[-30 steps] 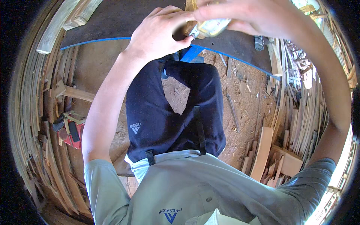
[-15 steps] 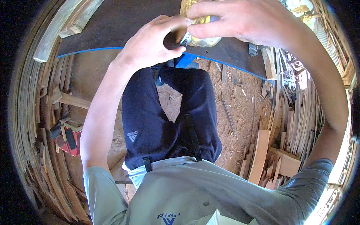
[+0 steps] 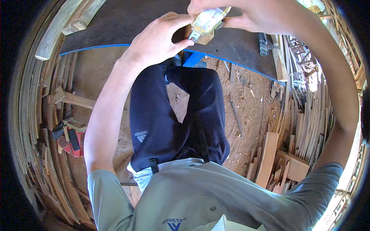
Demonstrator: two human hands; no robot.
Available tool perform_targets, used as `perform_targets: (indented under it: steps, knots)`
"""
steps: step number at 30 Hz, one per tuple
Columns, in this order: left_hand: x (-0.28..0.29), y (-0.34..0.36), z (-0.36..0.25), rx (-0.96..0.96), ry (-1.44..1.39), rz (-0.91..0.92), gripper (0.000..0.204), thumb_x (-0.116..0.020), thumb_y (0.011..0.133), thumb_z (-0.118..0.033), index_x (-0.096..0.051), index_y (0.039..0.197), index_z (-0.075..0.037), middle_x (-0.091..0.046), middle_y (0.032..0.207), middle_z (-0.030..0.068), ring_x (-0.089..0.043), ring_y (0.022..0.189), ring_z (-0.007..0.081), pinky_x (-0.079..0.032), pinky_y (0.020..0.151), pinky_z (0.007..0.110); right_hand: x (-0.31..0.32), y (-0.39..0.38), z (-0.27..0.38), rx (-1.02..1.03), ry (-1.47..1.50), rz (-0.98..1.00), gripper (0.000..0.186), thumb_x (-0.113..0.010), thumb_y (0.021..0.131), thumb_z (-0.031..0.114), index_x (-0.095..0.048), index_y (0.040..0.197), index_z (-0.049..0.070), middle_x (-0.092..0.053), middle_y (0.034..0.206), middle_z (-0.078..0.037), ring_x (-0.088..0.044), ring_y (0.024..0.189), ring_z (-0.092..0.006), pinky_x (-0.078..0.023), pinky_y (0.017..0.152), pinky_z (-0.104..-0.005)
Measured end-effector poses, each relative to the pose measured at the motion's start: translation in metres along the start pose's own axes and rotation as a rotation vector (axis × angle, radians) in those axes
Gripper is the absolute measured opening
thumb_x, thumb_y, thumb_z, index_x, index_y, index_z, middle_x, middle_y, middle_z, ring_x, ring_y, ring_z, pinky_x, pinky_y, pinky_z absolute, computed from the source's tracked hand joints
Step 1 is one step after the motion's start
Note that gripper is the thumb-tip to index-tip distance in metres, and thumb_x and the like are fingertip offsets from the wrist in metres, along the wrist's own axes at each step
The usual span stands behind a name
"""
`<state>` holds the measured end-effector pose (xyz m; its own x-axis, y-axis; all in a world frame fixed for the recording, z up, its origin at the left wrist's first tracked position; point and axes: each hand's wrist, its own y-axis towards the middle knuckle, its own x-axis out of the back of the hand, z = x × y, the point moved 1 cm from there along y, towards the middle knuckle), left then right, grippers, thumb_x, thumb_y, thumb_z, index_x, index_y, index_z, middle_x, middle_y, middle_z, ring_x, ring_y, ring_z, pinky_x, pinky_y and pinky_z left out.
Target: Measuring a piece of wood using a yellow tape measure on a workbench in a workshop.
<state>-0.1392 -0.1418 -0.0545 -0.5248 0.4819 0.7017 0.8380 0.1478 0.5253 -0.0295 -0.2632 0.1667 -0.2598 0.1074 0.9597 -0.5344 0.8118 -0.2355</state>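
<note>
A tape measure (image 3: 211,19) with a pale, printed face and yellow edges is in my right hand (image 3: 250,17), its fingers wrapped about the case at the top of the view. From its lower left corner comes a short length of tape blade (image 3: 195,36). My left hand (image 3: 156,42) has its thumb on the end of that blade, thumb and forefinger curved around a dark gap. Just under the tape measure, a wooden block (image 3: 207,38) shows one pale end over the dark tabletop (image 3: 127,23). The case hides most of the block.
The tabletop ends in a blue edge (image 3: 246,67) above my knees. Timber lengths (image 3: 58,29) lie at its left. A dark cylindrical object (image 3: 263,44) sits at its right. Wood offcuts (image 3: 293,165) are heaped at right, and a red container with tools (image 3: 73,138) stands at left.
My right hand has tilted the tape measure and raised it slightly, so its pale face now shows. More of the wooden block's end is visible. My left hand stays nearly in place.
</note>
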Motion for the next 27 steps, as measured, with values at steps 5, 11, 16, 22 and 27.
perform_targets:
  steps: [5, 11, 16, 22, 27]
  knots:
    - [0.000, 0.002, -0.002, -0.076, 0.031, -0.108, 0.047, -0.077, 0.094, -0.027, -0.061, 0.136, -0.013, -0.068, 0.113, 0.0153, -0.071, 0.105, 0.0323, -0.059, 0.098, 0.041, 0.002, 0.002, 0.000, -0.054, 0.094, 0.025, 0.031, -0.078, 0.087, 0.011, -0.068, 0.117, 0.007, -0.069, 0.103, -0.009, -0.069, 0.095, -0.0285, -0.055, 0.080, -0.0431]
    - [0.007, 0.000, -0.023, 0.043, 0.069, -0.031, 0.043, -0.076, 0.093, -0.026, -0.061, 0.131, -0.013, -0.068, 0.114, 0.0137, -0.070, 0.106, 0.0330, -0.059, 0.097, 0.041, 0.007, 0.013, 0.012, -0.062, -0.017, 0.152, 0.031, -0.080, 0.087, 0.016, -0.068, 0.113, 0.005, -0.067, 0.097, -0.010, -0.068, 0.088, -0.0249, -0.057, 0.075, -0.0388]
    - [0.006, 0.000, -0.019, 0.058, 0.109, -0.041, 0.041, -0.076, 0.092, -0.024, -0.061, 0.128, -0.012, -0.069, 0.119, 0.0133, -0.070, 0.111, 0.0332, -0.059, 0.097, 0.041, 0.012, 0.016, 0.028, -0.139, 0.044, 0.296, 0.041, -0.080, 0.088, 0.030, -0.067, 0.113, 0.001, -0.064, 0.091, -0.012, -0.067, 0.086, -0.0235, -0.057, 0.072, -0.0367]
    - [0.010, 0.003, -0.011, -0.120, -0.033, -0.046, 0.053, -0.081, 0.089, -0.027, -0.059, 0.135, -0.014, -0.067, 0.131, 0.0129, -0.067, 0.120, 0.0328, -0.057, 0.103, 0.044, 0.001, -0.014, 0.036, -0.105, -0.150, 0.139, 0.022, -0.071, 0.095, 0.015, -0.064, 0.110, -0.001, -0.063, 0.093, -0.014, -0.067, 0.076, -0.0221, -0.056, 0.061, -0.0347]
    - [0.009, 0.004, -0.011, -0.041, 0.016, -0.007, 0.051, -0.081, 0.090, -0.031, -0.061, 0.133, -0.015, -0.067, 0.133, 0.0128, -0.066, 0.122, 0.0318, -0.055, 0.107, 0.043, 0.006, -0.025, 0.040, -0.005, -0.417, 0.042, 0.013, -0.063, 0.094, -0.001, -0.063, 0.107, -0.004, -0.063, 0.095, -0.016, -0.068, 0.078, -0.0231, -0.058, 0.063, -0.0331]
